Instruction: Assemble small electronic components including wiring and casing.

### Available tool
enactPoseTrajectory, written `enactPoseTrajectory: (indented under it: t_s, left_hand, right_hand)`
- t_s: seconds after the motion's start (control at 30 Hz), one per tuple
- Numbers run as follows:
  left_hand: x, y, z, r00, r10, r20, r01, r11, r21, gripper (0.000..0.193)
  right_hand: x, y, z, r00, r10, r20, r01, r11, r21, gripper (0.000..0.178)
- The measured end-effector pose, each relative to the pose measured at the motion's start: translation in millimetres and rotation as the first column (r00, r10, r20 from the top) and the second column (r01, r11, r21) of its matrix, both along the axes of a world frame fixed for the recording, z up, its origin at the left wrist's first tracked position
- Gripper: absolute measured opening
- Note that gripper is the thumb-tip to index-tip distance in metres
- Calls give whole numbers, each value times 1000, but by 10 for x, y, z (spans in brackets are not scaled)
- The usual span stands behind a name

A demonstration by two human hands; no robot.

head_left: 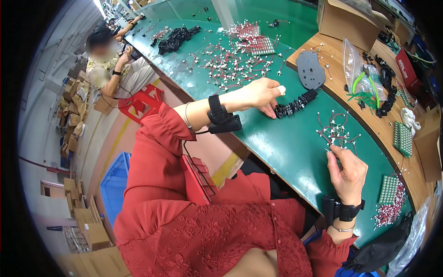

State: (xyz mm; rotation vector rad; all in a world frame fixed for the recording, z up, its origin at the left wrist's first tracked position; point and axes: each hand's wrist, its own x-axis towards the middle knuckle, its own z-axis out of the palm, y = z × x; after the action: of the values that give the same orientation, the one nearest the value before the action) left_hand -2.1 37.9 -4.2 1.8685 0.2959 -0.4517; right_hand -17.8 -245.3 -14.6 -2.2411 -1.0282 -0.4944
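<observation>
My left hand (264,96), a white cover on one fingertip, reaches to the near-left end of a row of small black plastic parts (297,104). Its fingers close at the end part, partly hiding it. To the right, my right hand (348,173) pinches a small red wire lead with a white end (328,149); most of that piece is hidden by thumb and finger. Just beyond these fingertips lies a small pile of red wire leads with white connectors (339,131). A grey flat plastic plate (310,69) lies at the far end of the black row.
A large scatter of red-wired connectors (230,67) covers the far green table (277,147). Green boards (389,189) lie on the right, near a raised wooden shelf (339,85) with a cardboard box (346,23). A co-worker (110,64) sits at the far left, beyond a red stool (140,101).
</observation>
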Motion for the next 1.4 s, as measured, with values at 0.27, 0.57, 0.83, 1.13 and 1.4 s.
enactPoseTrajectory:
  t_s: [0.27, 0.57, 0.83, 1.13, 1.4]
  left_hand:
    - [46, -212, -65, 939, -184, 289, -23, 809, 588, 67]
    - [269, -540, -346, 819, -419, 392, -25, 657, 754, 35]
    - [49, -159, -350, 573, -632, 522, 147, 706, 693, 35]
    - [-89, -21, -394, 664, -542, 515, 64, 728, 683, 34]
    - [-66, 26, -448, 631, -501, 592, 123, 818, 562, 33]
  right_hand:
    - [-1, 42, 22, 1000, 0, -8, 0, 1000, -2, 11]
    - [-29, -47, 21, 999, -48, 3, 48, 999, -8, 11]
    - [-30, 141, -16, 995, 17, -102, -8, 996, 87, 27]
    - [230, 871, 113, 990, -43, -135, 4, 960, -281, 59]
    - [372, 1096, 0, 953, -87, -291, -30, 927, -375, 28]
